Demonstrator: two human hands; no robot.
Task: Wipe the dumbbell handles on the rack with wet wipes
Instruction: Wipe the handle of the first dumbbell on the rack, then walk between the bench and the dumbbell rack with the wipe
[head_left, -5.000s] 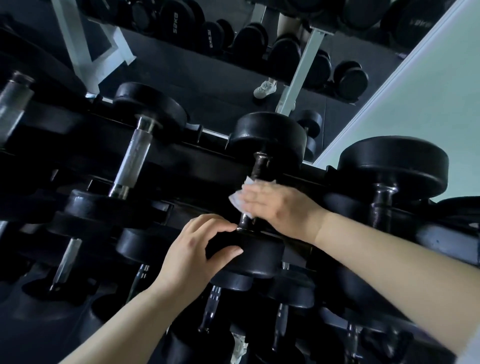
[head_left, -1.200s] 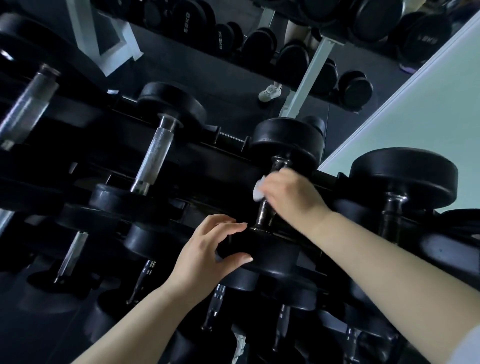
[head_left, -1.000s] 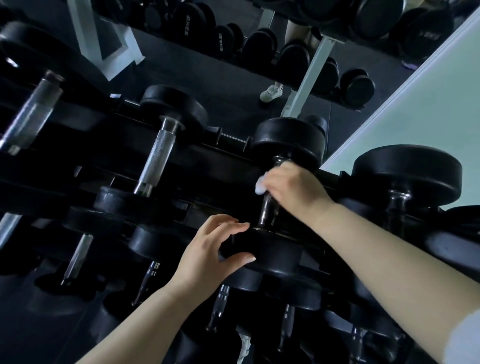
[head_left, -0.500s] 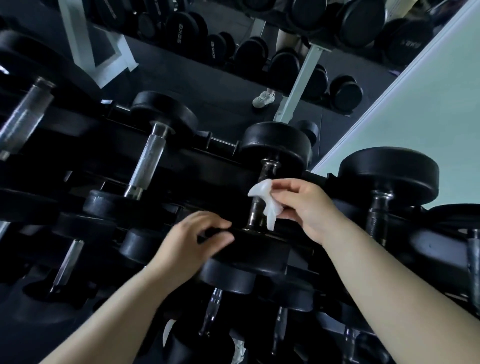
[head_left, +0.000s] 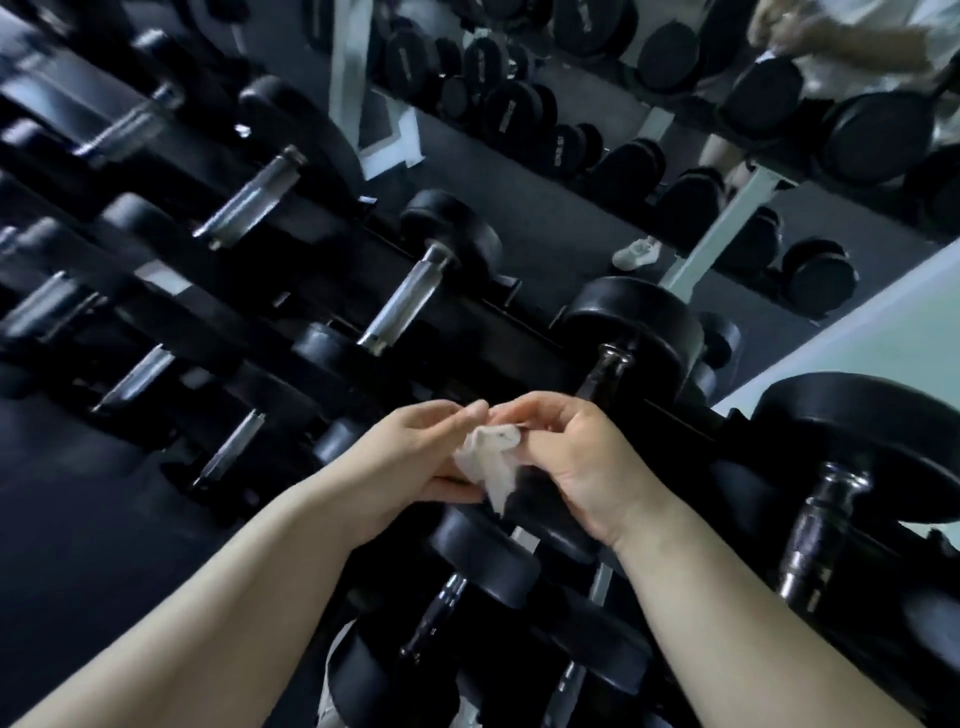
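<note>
Both our hands have come off the dumbbell since half a second ago: our left hand (head_left: 410, 457) has let go of the near weight head and our right hand (head_left: 576, 457) has drawn back from the dark handle (head_left: 597, 376), the 2 now meeting in front of the rack (head_left: 670, 415) with the wet wipe (head_left: 491, 460) between them. We hold the crumpled white wipe in both sets of fingers; our left thumb and fingertips (head_left: 470, 413) are curled narrow onto its upper edge, and our right fingers are bent in on its other side, a loose tail of it hanging down. Our fingertips nearly touch above the wipe. Behind our hands, that handle runs up to a black round head (head_left: 639, 322) and sits bare, clear of the wipe. Further left on the same row, a silver handle (head_left: 405, 306) lies uncovered, and another silver handle (head_left: 249, 202) beyond it is blurred. At right, a larger dumbbell (head_left: 862, 431) rests with its knurled grip (head_left: 813, 535) in view. Lower tiers of black dumbbells sit beneath our forearms. Across the dark floor (head_left: 519, 171), a second rack (head_left: 727, 218) carries more weights, with a white shoe (head_left: 636, 253) beside its upright and a second person (head_left: 841, 41) partly visible at top right
</note>
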